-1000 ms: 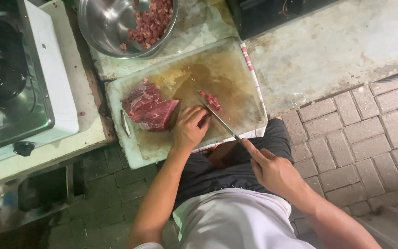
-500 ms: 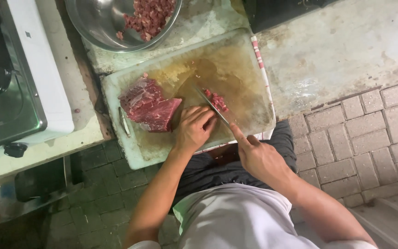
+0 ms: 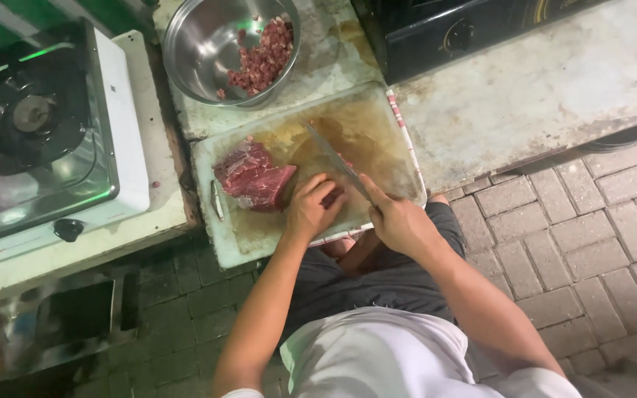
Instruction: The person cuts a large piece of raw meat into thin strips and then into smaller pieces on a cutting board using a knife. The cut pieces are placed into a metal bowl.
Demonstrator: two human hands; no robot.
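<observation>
Since a moment ago, the knife (image 3: 335, 161) has swung up over the small meat strip, now mostly hidden under curled left hand (image 3: 311, 208) fingers. Right hand (image 3: 399, 221) grips the handle, forefinger along the blade. Big meat slab (image 3: 252, 175) lies just left of the fingertips, on the board (image 3: 388, 147).

small meat strip (mostly under the left hand (image 3: 311, 210)), stove (image 3: 38, 147) cut off at left edge
</observation>
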